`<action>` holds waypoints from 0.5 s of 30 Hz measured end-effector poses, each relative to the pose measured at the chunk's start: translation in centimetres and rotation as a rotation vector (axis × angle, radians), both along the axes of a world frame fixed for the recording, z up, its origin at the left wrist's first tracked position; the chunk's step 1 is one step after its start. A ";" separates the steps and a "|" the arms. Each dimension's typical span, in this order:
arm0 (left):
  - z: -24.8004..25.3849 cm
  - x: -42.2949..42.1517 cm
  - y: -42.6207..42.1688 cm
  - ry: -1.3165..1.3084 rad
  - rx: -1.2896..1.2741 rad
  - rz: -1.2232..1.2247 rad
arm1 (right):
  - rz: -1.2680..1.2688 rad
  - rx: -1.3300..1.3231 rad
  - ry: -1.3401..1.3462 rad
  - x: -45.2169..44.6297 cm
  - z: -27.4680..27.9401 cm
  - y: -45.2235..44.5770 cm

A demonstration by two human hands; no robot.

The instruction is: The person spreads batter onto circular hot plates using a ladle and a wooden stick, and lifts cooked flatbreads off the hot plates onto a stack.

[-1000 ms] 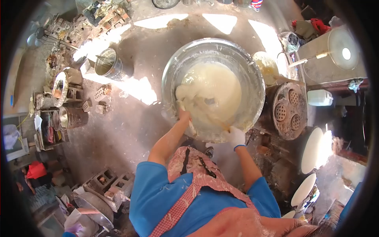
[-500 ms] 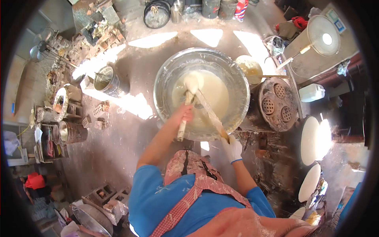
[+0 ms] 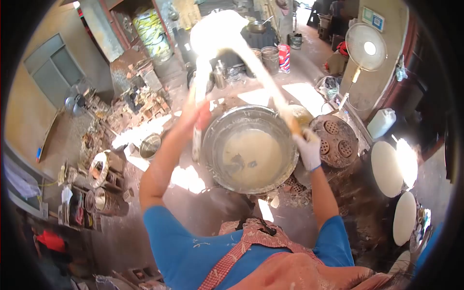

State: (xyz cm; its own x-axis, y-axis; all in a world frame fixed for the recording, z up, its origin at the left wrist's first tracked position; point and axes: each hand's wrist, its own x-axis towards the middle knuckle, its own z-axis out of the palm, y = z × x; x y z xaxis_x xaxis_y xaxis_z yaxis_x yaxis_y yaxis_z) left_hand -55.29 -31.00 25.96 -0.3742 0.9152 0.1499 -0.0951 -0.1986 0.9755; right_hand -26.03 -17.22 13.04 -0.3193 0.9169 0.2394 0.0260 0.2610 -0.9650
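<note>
A bright white mass, overexposed and blurred, hangs high above and beyond the large metal basin. Two long sticks run up to it. My bare left hand is wrapped round the left stick, beside the basin's left rim. In its white glove, my right hand grips the lower end of the right stick near the basin's right rim. Pale, thick liquid lies in the bottom of the basin, with small dark patches on its surface.
To the right of the basin are a round stove top with holed discs, a standing fan, a plastic jug and round white discs. Buckets and bricks lie at the left. Metal pails stand beyond the basin.
Both hands and the sticks have risen, lifting the white mass from inside the basin to high above it. The view has tilted up, showing more of the room's far side.
</note>
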 end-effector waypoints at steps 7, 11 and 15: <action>-14.0 -0.5 -0.7 -1.209 -0.811 -0.363 | -0.017 -0.543 -0.337 8.8 -14.2 -9.8; -11.7 4.0 2.6 -0.708 -0.736 -0.562 | -0.217 -0.541 -0.295 15.7 -12.4 -14.4; -13.4 13.4 7.2 -0.539 -0.623 -0.838 | -0.488 -0.494 -0.134 18.3 -10.3 -18.3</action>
